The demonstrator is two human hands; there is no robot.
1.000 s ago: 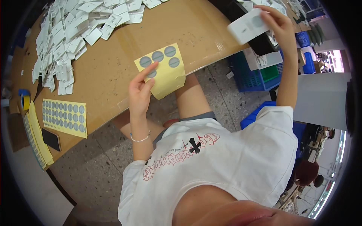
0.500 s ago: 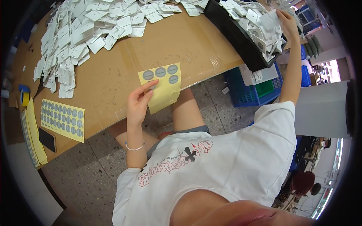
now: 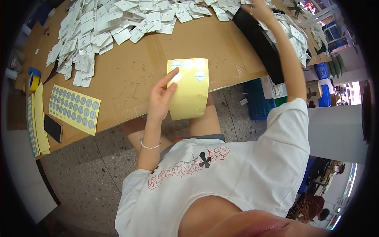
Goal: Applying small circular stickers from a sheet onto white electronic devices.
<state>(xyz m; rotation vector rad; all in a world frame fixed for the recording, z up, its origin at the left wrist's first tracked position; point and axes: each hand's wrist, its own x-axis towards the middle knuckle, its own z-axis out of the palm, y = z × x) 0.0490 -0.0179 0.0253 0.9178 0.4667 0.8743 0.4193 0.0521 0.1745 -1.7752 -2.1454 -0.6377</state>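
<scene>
My left hand [image 3: 161,99] holds a yellow sticker sheet [image 3: 192,94] over the front edge of the cardboard-covered table [image 3: 130,79]. Its thumb rests on one of the few round grey stickers along the sheet's top. My right arm stretches up and to the right, and my right hand [image 3: 258,8] is at the top of the picture over a black bin [image 3: 258,43] filled with white packets. The frame edge cuts off the fingers, so what they hold is hidden.
A large heap of white packets [image 3: 106,23] covers the far left of the table. A full yellow sticker sheet [image 3: 75,108], a black phone [image 3: 52,128] and a tape roll [image 3: 34,79] lie at the left. A blue crate [image 3: 258,104] stands under the table.
My right hand, which held a white packet up a second ago, has gone left to the black bin, and the packet is out of sight. The sticker sheet has shifted slightly.
</scene>
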